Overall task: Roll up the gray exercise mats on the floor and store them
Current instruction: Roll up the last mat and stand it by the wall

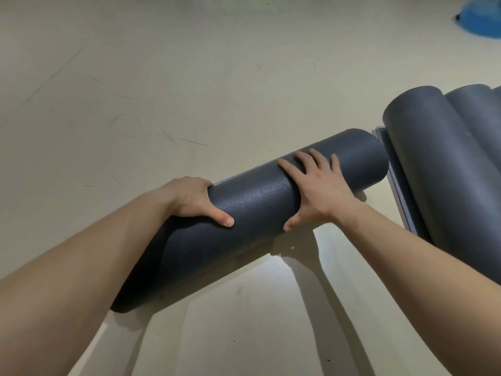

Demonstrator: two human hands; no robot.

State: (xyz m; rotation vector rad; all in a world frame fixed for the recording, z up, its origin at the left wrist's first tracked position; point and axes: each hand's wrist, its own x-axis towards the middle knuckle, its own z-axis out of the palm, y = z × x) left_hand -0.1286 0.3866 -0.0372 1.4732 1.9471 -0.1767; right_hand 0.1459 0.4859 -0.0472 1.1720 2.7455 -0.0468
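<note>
Head view: a person leans over a rolled mat (254,213), dark gray and lying slantwise across a pale floor (162,77).
Left hand: the left hand (193,202) grips the roll near its middle; the thumb lies along the near face, and the fingers go over the far side, out of sight.
Right hand: the right hand (317,188) clasps the roll from above, further along toward its far end, fingers spread over the top curve and thumb hooked down the near side.
Rolled mat: it runs between and beyond both hands; one end passes under the left forearm, the other sticks out past the right hand's fingertips. A dark shadow lies on the floor below the right wrist.
Stored rolls: beyond the right hand, to its right, more stored rolls (433,164) of the same gray lie side by side, touching one another.
Flat gray slab: a flat gray slab (394,169) lies under those rolls, its edge just beside the held roll's far end; whether they touch I cannot tell.
Blue object: a blurred blue object (479,20) sits on the floor well beyond the right hand.
Floor: scuffed with thin dark marks ahead of the left hand.
</note>
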